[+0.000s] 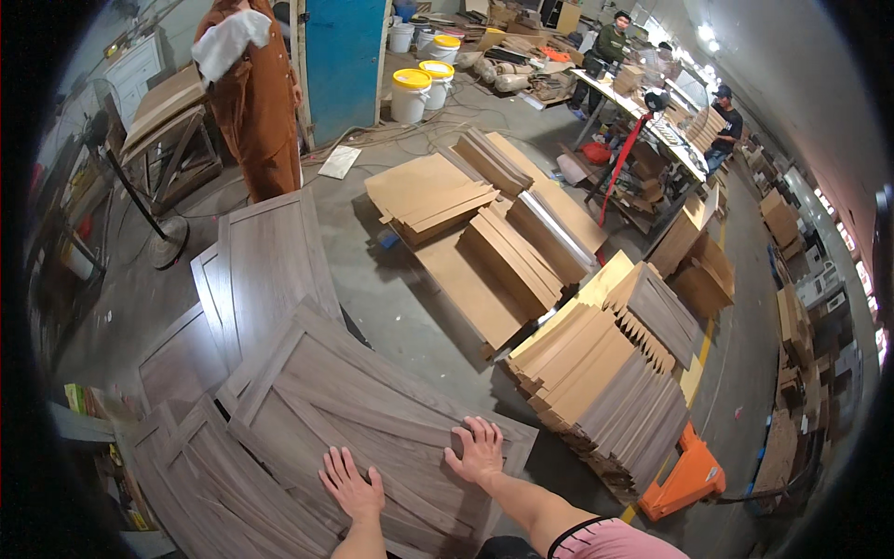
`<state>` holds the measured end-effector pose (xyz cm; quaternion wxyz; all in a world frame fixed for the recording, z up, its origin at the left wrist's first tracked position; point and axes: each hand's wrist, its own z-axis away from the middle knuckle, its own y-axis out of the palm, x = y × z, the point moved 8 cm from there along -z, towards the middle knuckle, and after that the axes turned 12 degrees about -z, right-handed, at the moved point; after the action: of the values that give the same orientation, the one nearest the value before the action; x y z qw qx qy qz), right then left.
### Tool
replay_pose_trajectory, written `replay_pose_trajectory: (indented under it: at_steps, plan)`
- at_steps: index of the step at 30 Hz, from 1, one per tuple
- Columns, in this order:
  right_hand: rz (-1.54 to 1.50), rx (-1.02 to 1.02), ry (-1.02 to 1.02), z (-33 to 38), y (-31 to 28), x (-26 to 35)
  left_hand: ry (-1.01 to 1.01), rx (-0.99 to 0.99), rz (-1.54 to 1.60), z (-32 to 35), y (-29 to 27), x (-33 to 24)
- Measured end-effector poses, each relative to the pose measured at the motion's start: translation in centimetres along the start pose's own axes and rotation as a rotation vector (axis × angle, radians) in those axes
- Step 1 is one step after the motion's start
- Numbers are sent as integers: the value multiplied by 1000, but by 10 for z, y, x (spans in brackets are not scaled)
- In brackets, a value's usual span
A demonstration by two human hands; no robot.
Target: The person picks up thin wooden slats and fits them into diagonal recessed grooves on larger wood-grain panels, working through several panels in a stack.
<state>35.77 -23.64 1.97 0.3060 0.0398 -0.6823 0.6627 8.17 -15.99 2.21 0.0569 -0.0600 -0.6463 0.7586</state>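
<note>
Both my hands rest on a large grey-brown wood-grain panel (326, 387) with raised frame strips, like a cabinet door. My left hand (354, 486) lies flat on its middle part, fingers spread. Farther right, my right hand (479, 451) presses near the panel's right end, its fingers apart and bent a little over a frame strip. Neither hand grips anything. More panels of the same colour lie under and beside this one, among them a shinier panel (270, 270) beyond it and another panel (219, 466) at the lower left.
To the right stand pallets with stacked brown boards (596, 373) and cardboard-coloured sheets (433, 191). An orange pallet jack (684, 475) is at the lower right. Past the panels stands a person in brown clothes (256, 112). White buckets (410, 102) with yellow lids and a workbench (652, 121) with people are farther back.
</note>
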Motion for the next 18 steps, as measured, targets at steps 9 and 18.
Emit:
replay_pose_trajectory:
  at_steps: [9,18]
  plan:
    - [17,6,0,4,-1,1,-37,86,24,4,4,3]
    - [21,-37,-30,0,-3,3,-44,146,71,-5,12,3]
